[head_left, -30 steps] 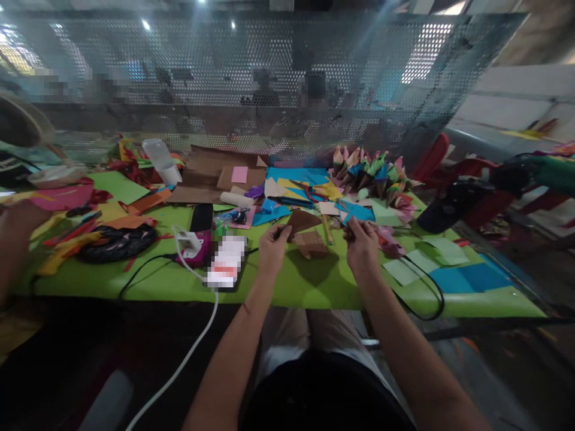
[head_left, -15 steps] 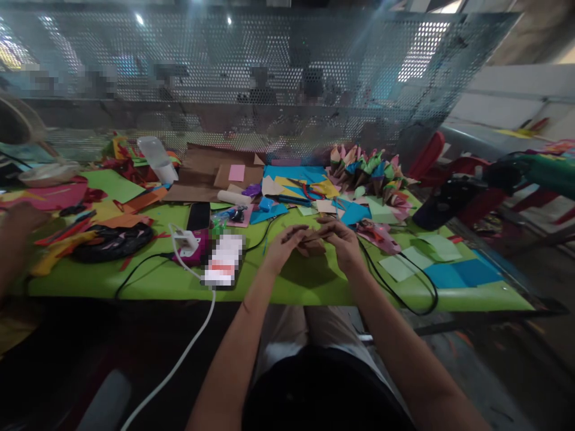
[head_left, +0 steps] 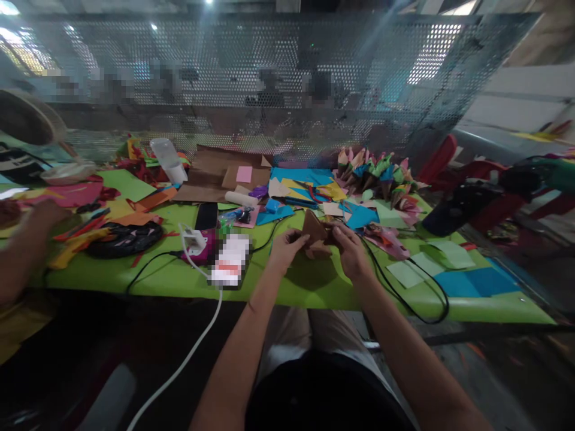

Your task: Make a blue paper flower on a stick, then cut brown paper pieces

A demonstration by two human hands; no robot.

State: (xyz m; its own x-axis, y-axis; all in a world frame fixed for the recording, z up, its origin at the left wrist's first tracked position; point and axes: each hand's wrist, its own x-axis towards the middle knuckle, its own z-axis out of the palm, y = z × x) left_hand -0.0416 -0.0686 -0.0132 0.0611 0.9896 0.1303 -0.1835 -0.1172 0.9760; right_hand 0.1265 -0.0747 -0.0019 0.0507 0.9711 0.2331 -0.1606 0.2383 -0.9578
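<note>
A folded piece of brown paper (head_left: 313,226) stands upright between my two hands, above the green tabletop (head_left: 179,278). My left hand (head_left: 287,248) pinches its left edge between thumb and fingers. At its right side, my right hand (head_left: 348,244) has its fingers closed on the paper's edge. Just under the held piece lies another bit of brown paper (head_left: 318,250). Left of my hands are a phone with a lit screen (head_left: 231,260) and a magenta power block (head_left: 202,245) with a white plug.
Paper cones (head_left: 377,170) are bunched at the back right. Scissors (head_left: 314,193) lie on coloured paper behind my hands. Black cable (head_left: 399,299) loops at right, near green and blue sheets (head_left: 480,280). Another person's hand (head_left: 45,218) is at far left, near a black bag (head_left: 123,239).
My hands have moved slightly apart, and the brown paper now stands raised and spread between them, where it was low and flat. The whole view has shifted a little.
</note>
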